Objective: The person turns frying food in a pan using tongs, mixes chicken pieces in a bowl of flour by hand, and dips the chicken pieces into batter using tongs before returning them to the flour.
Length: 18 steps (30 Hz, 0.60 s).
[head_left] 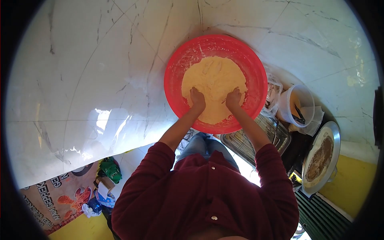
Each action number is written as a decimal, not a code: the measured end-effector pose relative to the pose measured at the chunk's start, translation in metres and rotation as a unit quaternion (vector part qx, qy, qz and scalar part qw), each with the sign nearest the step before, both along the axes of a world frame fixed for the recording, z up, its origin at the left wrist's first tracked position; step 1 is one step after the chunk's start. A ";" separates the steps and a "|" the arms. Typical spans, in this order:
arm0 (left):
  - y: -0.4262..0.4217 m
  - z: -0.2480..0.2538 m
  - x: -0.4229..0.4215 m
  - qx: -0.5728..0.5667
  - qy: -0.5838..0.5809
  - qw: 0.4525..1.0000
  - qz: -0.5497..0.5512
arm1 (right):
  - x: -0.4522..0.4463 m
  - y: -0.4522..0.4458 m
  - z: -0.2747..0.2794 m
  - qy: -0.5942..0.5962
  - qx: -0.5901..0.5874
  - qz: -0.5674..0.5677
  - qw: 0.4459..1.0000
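Note:
A large red basin point(173, 76) holds a wide bed of pale yellow flour point(214, 110), with ridges and finger-like marks at its far side. My left hand point(197, 99) is closed at the left part of the flour, its fingers curled into the powder. Level with it on the right, my right hand point(233, 98) is likewise curled in the flour, near the basin's right wall. A gap of flour separates the two hands. The fingertips are partly hidden, and some lumps lie beside them.
Right of the basin are a plastic bag point(273, 94), a clear tub point(302, 102) with a black-handled utensil, and a wire rack on a tray point(240, 142). Farther right stands a round metal pan point(335, 136) with brown-and-white powder. A printed banner point(52, 200) lies lower left. Marbled tiles surround the basin.

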<state>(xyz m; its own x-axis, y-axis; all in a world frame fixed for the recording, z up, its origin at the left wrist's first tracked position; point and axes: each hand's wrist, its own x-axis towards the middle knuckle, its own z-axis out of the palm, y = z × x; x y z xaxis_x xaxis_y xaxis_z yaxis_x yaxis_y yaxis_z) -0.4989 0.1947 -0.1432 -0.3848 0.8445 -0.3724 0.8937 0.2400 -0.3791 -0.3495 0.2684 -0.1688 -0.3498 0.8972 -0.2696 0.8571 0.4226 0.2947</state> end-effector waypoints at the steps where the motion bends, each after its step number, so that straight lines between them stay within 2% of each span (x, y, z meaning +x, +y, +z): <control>1: -0.003 -0.001 0.008 0.005 -0.024 1.000 0.015 | -0.007 -0.009 -0.003 0.027 -0.018 -0.024 0.999; 3: -0.006 -0.002 0.022 0.010 -0.050 0.998 0.030 | -0.018 -0.024 -0.002 0.052 -0.038 -0.048 0.997; 5: -0.006 0.001 0.029 0.000 -0.078 0.996 0.040 | -0.028 -0.032 0.012 0.019 -0.082 -0.094 0.992; 9: -0.004 0.001 0.012 0.008 -0.097 0.994 0.056 | -0.025 -0.023 0.000 0.006 -0.094 -0.119 0.988; 11: -0.006 0.016 0.007 -0.021 -0.194 0.976 0.094 | -0.020 -0.019 -0.001 0.030 -0.165 -0.127 0.978; 14: -0.004 0.005 0.007 -0.012 -0.214 0.972 0.099 | -0.025 -0.029 0.043 -0.011 -0.216 -0.111 0.970; 15: -0.005 0.002 0.007 -0.012 -0.215 0.971 0.100 | -0.024 -0.029 0.039 -0.011 -0.215 -0.110 0.970; 17: -0.004 -0.002 0.008 -0.012 -0.294 0.945 0.145 | -0.020 -0.030 0.032 0.070 -0.218 -0.155 0.961; 18: -0.002 -0.002 0.009 -0.011 -0.295 0.945 0.144 | -0.018 -0.028 0.027 0.069 -0.216 -0.156 0.961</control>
